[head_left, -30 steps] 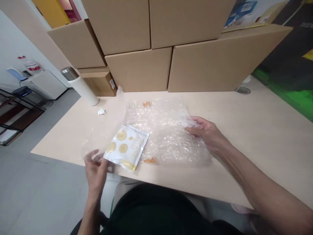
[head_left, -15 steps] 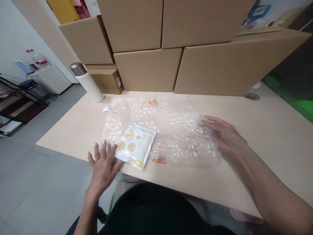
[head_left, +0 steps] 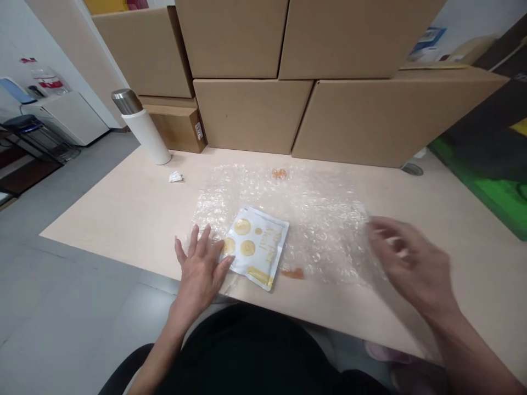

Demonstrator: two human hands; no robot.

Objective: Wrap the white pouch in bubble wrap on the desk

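The packet (head_left: 257, 248) lies on bubble wrap (head_left: 323, 225) on the worktop (head_left: 123, 211). The left hand (head_left: 201, 274), fingers spread, touches the packet; the right hand (head_left: 414, 263) curls near the wrap, grip too blurred to tell.

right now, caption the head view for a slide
Left hand at a white-and-yellow packet on bubble wrap, right hand blurred near the wrap's right edge.

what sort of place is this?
Likely a workroom or storeroom: cardboard boxes stacked at the back of a table, bubble wrap spread on it, a white flask at its left.
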